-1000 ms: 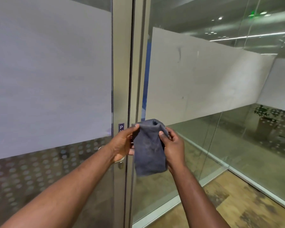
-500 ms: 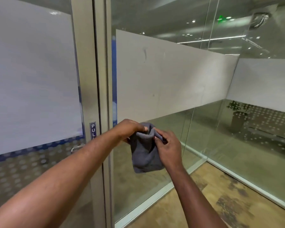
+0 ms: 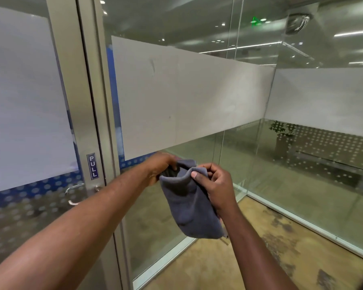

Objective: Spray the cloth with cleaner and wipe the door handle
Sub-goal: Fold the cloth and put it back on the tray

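Observation:
A grey cloth (image 3: 190, 208) hangs folded in front of me, held at its top edge by both hands. My left hand (image 3: 158, 167) pinches the upper left corner and my right hand (image 3: 216, 185) grips the upper right edge with thumb on top. The metal door handle (image 3: 74, 194) sits on the glass door at the left, below a blue PULL sticker (image 3: 92, 166), well to the left of the cloth. My left forearm crosses just in front of the handle. No spray bottle is in view.
The metal door frame (image 3: 86, 114) runs vertically at the left, with frosted glass panels (image 3: 187, 97) on both sides. Glass walls enclose a corner at the right, with a wooden floor (image 3: 249, 258) below. A potted plant (image 3: 283, 130) stands beyond the glass.
The view has swung right, so the door frame and handle now sit further left. Both hands keep the cloth and have opened its top edge slightly.

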Demonstrator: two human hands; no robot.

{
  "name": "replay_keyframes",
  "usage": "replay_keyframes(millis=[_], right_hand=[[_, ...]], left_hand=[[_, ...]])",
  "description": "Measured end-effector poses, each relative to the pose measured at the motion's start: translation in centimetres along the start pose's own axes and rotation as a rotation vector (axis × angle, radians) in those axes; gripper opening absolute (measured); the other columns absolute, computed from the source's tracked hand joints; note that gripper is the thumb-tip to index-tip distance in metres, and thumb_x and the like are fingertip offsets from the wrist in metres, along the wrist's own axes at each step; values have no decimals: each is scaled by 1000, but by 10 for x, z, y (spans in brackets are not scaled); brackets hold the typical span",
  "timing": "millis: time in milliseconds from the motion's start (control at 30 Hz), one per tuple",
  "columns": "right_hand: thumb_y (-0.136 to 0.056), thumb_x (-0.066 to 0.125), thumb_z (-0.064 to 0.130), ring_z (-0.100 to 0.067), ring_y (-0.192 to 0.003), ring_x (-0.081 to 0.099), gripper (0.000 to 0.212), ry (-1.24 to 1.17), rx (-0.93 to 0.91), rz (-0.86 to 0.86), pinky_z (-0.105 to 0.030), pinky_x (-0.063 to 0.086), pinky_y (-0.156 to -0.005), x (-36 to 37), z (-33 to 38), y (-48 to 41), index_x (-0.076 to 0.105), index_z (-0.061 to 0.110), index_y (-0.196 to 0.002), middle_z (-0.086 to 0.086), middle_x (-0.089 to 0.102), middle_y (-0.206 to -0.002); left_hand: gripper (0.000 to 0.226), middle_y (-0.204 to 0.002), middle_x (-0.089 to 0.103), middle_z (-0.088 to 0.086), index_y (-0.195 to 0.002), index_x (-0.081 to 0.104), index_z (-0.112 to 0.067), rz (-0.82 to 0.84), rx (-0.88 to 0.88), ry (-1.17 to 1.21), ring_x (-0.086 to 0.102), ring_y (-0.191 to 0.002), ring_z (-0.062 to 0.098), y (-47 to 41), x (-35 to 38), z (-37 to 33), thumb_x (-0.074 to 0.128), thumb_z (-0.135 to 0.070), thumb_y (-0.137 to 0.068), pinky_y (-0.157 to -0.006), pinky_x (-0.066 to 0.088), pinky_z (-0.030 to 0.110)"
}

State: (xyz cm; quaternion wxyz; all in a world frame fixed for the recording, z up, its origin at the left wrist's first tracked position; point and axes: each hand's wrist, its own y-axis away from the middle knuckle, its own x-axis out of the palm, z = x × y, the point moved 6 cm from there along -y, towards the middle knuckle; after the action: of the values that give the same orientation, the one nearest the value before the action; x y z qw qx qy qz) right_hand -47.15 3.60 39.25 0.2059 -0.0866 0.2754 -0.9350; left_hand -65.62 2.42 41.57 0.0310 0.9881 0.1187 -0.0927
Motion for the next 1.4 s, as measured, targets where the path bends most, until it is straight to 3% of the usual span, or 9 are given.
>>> replay_keyframes(millis=[200,367,467,600,767,867,1033,1267,1400], right_hand=[[-83,79,32,-12,-89,77,14,104,37,-80,-22,57,-75,-44,6,8,81,26,-95,1,82,-95],[-75,82,49,-7,-91,72,31,333,76,-325,-25,54,-78,-101,14,19,75,24,-90,7,77,-97],[-80,84,45,-2,-107,66,26,394,92,-380,-28,53,-87,-130,25,22,71,23,-87,13,71,-116],[-83,83,36,-14,-72,63,28,365,134,-393,-41,52,-71,-162,37,27,70,11,-81,-7,73,-77],[-80,87,34,-11,-73,65,24,371,153,-688,-39,56,-73,-214,50,47,75,15,-86,-6,78,-84],[-81,88,27,-9,-73,67,20,294,159,-842,-33,58,-71,-247,60,64,77,14,-91,-3,79,-85],[-82,87,19,-12,-66,68,24,167,164,-971,-25,57,-60,-279,81,86,72,10,-99,-1,76,-79],[-79,87,38,-25,-97,73,46,63,202,-853,-33,59,-71,-303,106,124,76,11,-114,-9,79,-108],[-64,93,47,-18,-91,77,55,130,375,-742,-32,58,-75,-304,113,147,80,18,-109,-8,80,-109]], left_hand=[[14,-73,75,2,-73,79,-9,123,50,37,67,-67,11,-7,60,3,77,-10,-87,-61,56,23],[21,-78,76,2,-71,81,-14,235,120,25,68,-70,11,-5,114,-7,76,-20,-91,-66,57,25],[18,-84,75,7,-83,80,-13,340,165,15,67,-78,15,-2,141,-20,70,-19,-97,-72,57,27],[38,-103,78,15,-100,80,-4,478,194,-19,70,-92,22,-1,170,-38,75,-40,-92,-88,57,37],[67,-119,76,9,-118,79,-20,757,87,134,71,-103,22,-14,197,-30,73,-70,-74,-89,57,38],[54,-98,77,3,-101,81,-20,897,79,115,72,-93,21,-14,233,-14,89,-58,-63,-90,55,44],[34,-97,78,5,-110,74,-13,772,56,232,70,-90,22,-12,294,-13,74,-37,-86,-84,53,40],[22,-102,81,10,-105,75,-15,758,161,440,78,-88,22,-1,357,-55,59,-31,-104,-63,60,29],[27,-104,80,15,-96,80,-15,803,164,466,79,-93,28,4,382,-67,61,-33,-103,-70,64,36]])
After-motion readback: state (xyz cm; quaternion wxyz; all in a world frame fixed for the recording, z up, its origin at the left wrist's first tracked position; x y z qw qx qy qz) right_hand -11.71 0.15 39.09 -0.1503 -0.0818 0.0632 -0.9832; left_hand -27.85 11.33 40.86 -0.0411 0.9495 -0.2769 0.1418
